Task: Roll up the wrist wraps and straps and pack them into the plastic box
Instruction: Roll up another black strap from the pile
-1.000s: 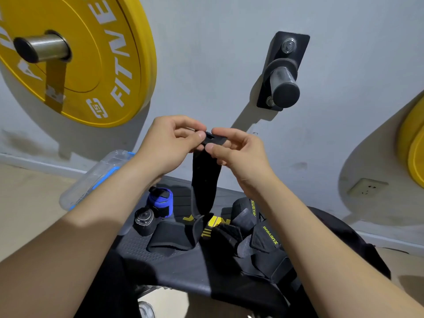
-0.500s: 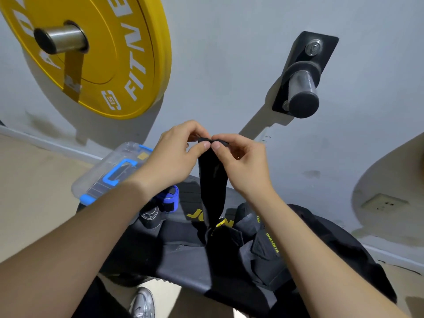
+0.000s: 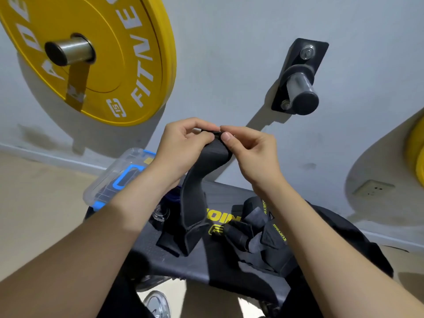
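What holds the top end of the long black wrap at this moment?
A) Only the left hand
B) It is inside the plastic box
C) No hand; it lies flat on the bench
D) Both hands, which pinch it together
D: the left hand and the right hand both pinch the top end of the black wrap, whose lower part hangs down to the bench.
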